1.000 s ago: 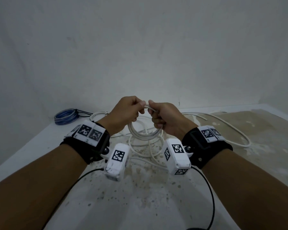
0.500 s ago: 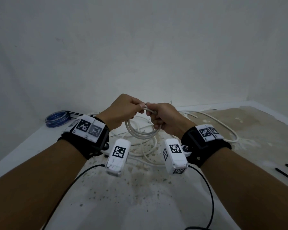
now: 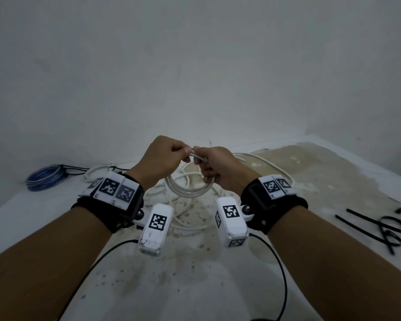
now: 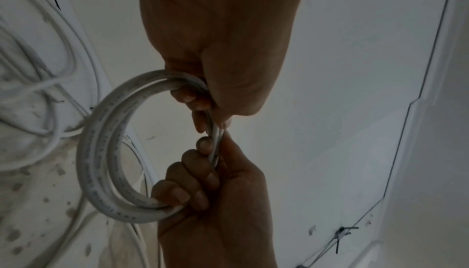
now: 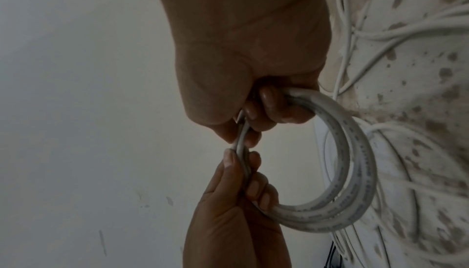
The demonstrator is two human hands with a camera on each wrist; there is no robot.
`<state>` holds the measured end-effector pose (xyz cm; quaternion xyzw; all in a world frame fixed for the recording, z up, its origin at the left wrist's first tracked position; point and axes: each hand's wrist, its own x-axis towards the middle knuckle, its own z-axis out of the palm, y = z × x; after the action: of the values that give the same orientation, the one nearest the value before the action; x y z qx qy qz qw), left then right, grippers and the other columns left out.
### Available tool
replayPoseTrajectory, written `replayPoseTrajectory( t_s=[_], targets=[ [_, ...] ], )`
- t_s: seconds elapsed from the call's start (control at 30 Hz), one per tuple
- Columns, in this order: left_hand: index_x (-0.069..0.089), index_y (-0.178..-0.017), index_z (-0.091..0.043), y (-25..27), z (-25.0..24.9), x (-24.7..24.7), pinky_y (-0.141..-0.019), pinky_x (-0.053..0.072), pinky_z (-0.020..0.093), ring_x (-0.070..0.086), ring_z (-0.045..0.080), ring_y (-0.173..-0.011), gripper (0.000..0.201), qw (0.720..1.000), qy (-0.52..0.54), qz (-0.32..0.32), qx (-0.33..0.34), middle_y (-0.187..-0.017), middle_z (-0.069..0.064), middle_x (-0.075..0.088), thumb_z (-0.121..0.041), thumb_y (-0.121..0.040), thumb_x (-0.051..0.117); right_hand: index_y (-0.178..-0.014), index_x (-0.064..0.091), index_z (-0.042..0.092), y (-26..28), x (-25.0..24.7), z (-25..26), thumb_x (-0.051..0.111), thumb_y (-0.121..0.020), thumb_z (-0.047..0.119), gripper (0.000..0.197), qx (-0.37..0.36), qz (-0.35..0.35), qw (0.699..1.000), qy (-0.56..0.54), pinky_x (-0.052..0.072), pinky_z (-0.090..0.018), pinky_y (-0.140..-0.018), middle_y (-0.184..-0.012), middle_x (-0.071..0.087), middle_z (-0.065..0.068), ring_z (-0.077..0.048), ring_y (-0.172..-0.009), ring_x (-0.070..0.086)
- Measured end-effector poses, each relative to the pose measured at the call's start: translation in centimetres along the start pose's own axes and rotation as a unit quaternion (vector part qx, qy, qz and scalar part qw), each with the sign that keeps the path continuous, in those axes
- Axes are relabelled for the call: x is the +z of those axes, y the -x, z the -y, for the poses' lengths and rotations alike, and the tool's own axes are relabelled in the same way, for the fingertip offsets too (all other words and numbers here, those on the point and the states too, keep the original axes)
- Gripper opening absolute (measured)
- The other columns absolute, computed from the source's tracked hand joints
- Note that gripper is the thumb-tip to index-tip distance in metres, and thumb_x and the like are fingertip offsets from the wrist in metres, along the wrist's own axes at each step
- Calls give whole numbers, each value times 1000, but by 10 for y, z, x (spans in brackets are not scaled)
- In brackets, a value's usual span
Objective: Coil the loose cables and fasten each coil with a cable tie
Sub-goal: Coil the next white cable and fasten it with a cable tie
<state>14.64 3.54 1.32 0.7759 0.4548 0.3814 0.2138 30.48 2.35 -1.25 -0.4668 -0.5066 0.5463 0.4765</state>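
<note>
A white cable coil (image 3: pixel 187 191) of a few turns hangs in the air between my hands, above the stained table (image 3: pixel 195 274). My left hand (image 3: pixel 171 156) and right hand (image 3: pixel 212 163) grip the coil's top side by side, knuckles almost touching. In the left wrist view my left hand (image 4: pixel 203 100) pinches the turns, with the right hand (image 4: pixel 203 188) curled round them just below; the coil (image 4: pixel 99 152) loops out to the left. The right wrist view shows the same coil (image 5: pixel 355 172) held by my right hand (image 5: pixel 256 116) and left hand (image 5: pixel 251 182).
Loose white cable (image 3: pixel 271 165) sprawls on the table under and behind the coil. A blue coiled cable (image 3: pixel 44 178) lies at the far left by the wall. Several black cable ties (image 3: pixel 380 230) lie at the right. A wall stands close behind.
Both hands have kept their grip on the coil and stayed together. The view has swung right, bringing the black cable ties into sight; the loose cable loop at right looks shorter.
</note>
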Motion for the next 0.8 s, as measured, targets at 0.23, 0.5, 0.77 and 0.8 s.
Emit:
replayPoseTrajectory(
  t_s=[0.23,0.5,0.77,0.8],
  targets=[
    [77,-89,-15,2,-30,50,-60,43,23,58,8,-63,22,1000,-6,13,-9,-76,-2,71,-23,-97,58,-76,62,8,30,-44,-11,52,-98,39,39,8,-48,999,6,45,-26,-51,-55,36,1,-13,-43,36],
    [76,-90,-12,19,-63,112,-58,47,23,61,7,-65,21,997,41,64,-11,-76,-1,71,-24,-97,60,-83,69,5,86,-98,-24,46,-97,56,58,25,-138,987,80,56,-32,-62,-70,69,-10,-23,-57,64],
    [75,-77,-8,35,-91,143,-52,36,24,46,13,-52,32,995,18,95,10,-81,14,73,-26,-97,59,-67,57,8,140,-205,-26,55,-85,16,19,110,-366,763,522,53,-29,-65,-78,67,-8,-27,-72,66],
    [75,-79,-7,36,-93,145,-53,37,24,49,13,-55,31,995,20,98,9,-81,11,74,-26,-97,59,-70,55,8,146,-217,-28,54,-86,14,18,120,-372,735,553,50,-29,-67,-82,65,-9,-28,-76,64]
  ],
)
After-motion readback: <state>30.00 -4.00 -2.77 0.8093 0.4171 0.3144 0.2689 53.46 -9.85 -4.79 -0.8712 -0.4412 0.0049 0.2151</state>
